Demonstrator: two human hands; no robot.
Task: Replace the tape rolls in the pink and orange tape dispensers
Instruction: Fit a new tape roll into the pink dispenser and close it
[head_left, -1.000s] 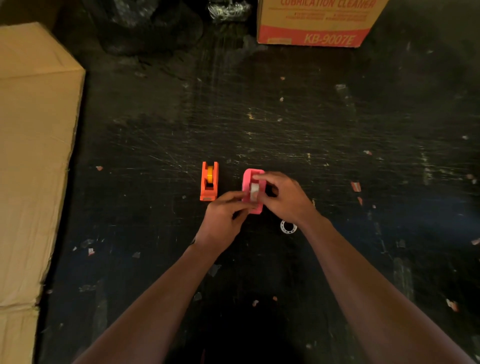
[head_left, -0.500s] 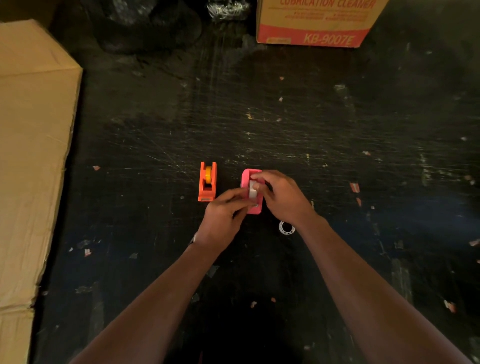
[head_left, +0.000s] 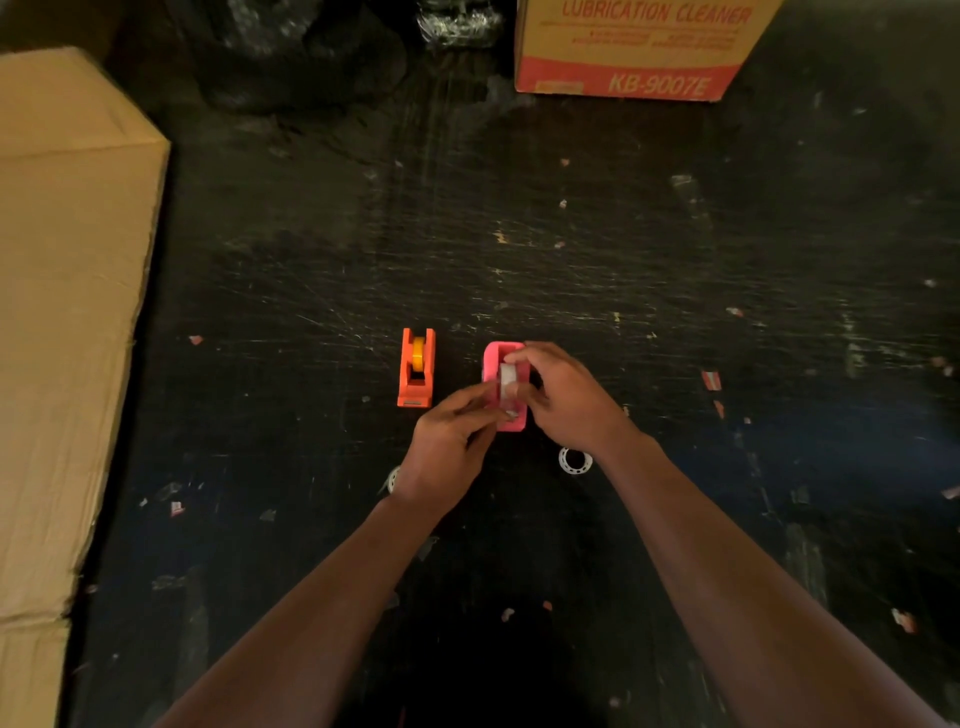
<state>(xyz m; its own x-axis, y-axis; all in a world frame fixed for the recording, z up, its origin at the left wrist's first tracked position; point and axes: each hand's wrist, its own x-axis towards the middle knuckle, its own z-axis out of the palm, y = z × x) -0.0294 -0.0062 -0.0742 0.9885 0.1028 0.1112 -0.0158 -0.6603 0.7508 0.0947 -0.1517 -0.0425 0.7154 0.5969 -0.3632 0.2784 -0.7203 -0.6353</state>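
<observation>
**Hand state**

- Your right hand (head_left: 566, 397) is curled over the pink tape dispenser (head_left: 511, 423). The forefinger hooks the far edge of the white tape roll (head_left: 506, 378) and the thumb bears on its near edge, so the roll is pinched between them. The roll sits between the dispenser's side walls. Whether it is fully seated cannot be told.
- Your left hand (head_left: 449, 441) is half closed. Its thumb and forefinger come together at the near, cutter end of the pink tape dispenser, on its left side, and grip it there. Whether a tape end lies between those fingertips cannot be told.

**Location of task items**

- The pink tape dispenser lies directly between your two hands, lengthwise away from you, on the dark scratched surface (head_left: 571, 260).
- The orange tape dispenser (head_left: 415, 387) stands just beyond and to the left of your left hand, parallel to the pink one and apart from it. A yellow-orange roll (head_left: 418, 353) is in its far end. Neither hand touches it.
- A white empty core (head_left: 575, 461) lies flat just beside your right wrist, on its near side.
- A second pale ring (head_left: 394, 479) shows partly at the outer edge of your left wrist.

**Surroundings**

- A flat cardboard sheet (head_left: 67, 312) lies well to the left of your left arm.
- A printed carton (head_left: 634, 52) stands well beyond your right hand.
</observation>
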